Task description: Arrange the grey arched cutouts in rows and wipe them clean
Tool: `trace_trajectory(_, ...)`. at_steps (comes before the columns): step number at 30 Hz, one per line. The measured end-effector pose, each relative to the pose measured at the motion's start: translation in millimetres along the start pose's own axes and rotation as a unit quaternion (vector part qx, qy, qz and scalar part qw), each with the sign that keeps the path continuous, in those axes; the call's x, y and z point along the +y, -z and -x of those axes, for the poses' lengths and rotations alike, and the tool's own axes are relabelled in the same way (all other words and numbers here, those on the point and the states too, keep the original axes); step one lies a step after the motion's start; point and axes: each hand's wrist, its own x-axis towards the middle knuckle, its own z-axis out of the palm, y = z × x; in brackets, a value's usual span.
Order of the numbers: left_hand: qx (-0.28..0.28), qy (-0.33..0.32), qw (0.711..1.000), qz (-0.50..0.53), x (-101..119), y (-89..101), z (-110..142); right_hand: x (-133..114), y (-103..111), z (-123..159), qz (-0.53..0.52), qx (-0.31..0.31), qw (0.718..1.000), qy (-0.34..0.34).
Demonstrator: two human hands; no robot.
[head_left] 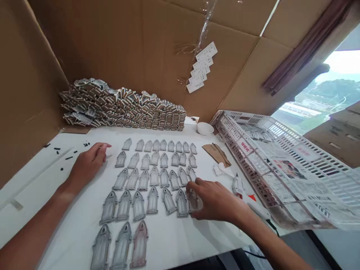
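Several small grey arched window-shaped pieces (152,200) lie in rough rows on the white tabletop (168,240). At the right end of the fourth row, my right hand (212,198) has its fingers and thumb around the edges of one arched window-shaped piece (194,201), partly covering it. My left hand (91,161) rests on the table left of the rows, fingers loosely curled together and the index pointing right, with nothing visible in it. One piece in the front row, a reddish-tinted arch (139,245), differs in colour from its neighbours.
A large stack of similar pieces (120,107) stands against the cardboard wall (157,45). To the right are a white bowl (205,128), a cardboard scrap (216,153), a glue gun (238,185) and a white plastic crate (247,157). Small black bits (69,158) lie at left.
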Motion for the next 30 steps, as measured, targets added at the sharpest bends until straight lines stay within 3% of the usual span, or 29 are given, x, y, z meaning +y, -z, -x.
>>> trace_trajectory(5,-0.009,-0.013,1.0,0.016,2.1,-0.9,1.5,-14.4,11.4,2.4,0.015,0.037,0.999,0.013)
trace_trajectory(10,-0.018,-0.022,0.999,0.017,7.4,1.1,4.3,-26.8,9.6,-7.3,0.023,0.006,0.998,0.05)
trace_trajectory(23,-0.024,-0.008,1.0,-0.01,2.6,-4.7,-1.2,-35.4,3.4,-13.1,0.047,-0.027,0.998,0.036)
trace_trajectory(30,-0.012,-0.016,1.0,-0.014,0.3,-6.4,-2.1,-55.1,20.0,-28.8,0.089,0.027,0.99,0.102)
